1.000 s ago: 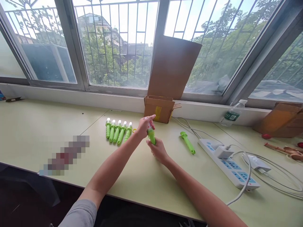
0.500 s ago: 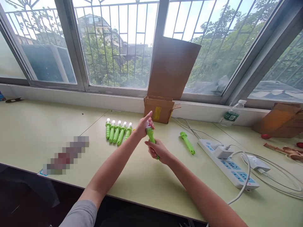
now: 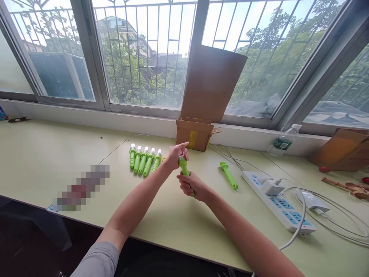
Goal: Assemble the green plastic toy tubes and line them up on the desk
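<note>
You hold one green tube between both hands, tilted in front of you above the counter. Your left hand is curled around its clear upper end, with one digit stretched out to the right; the red at that end is too small to make out. Your right hand is closed around the lower green body, its fingers wrapped and the thumb laid across. You cannot tell from here how hard either one squeezes.

To the left of your hands, five white-capped green tubes lie side by side in a row, the nearest one partly behind your left forearm. To the right, a single green piece with a flared collar lies alone, near the white power strip. Beyond your hands, a cardboard box stands by the window ledge.
</note>
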Tool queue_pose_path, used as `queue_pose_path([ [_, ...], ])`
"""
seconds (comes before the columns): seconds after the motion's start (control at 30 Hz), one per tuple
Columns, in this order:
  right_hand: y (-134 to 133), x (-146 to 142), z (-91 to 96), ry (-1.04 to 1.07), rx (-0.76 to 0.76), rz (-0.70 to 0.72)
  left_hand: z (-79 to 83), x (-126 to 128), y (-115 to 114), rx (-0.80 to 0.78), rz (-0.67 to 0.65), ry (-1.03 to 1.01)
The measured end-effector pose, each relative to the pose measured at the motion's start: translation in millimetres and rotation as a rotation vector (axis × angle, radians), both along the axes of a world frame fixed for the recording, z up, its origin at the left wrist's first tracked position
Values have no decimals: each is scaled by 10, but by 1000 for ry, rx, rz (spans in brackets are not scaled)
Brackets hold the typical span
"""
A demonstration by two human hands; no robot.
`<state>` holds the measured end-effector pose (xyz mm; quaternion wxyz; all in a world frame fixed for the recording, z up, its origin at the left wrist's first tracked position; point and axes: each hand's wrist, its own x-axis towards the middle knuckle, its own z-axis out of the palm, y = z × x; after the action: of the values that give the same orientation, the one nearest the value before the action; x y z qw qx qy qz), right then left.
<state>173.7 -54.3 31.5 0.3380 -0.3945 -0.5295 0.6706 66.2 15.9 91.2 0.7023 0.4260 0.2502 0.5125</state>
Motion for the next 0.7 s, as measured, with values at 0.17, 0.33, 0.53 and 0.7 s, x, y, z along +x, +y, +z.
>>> queue_pose_path([
  [0.17, -11, 70, 98, 30, -49, 119, 15, -4, -1, 40, -155, -135],
  [0.33, 74, -61, -133, -326, 383, -452, -65, 115, 53, 2, 181, 64],
  [0.53, 53, -64, -125, -213, 201, -308, -92, 88, 68, 10, 110, -1],
  [0.7, -19, 72, 108, 32, -81, 122, -40, -12, 26, 21, -180, -180],
])
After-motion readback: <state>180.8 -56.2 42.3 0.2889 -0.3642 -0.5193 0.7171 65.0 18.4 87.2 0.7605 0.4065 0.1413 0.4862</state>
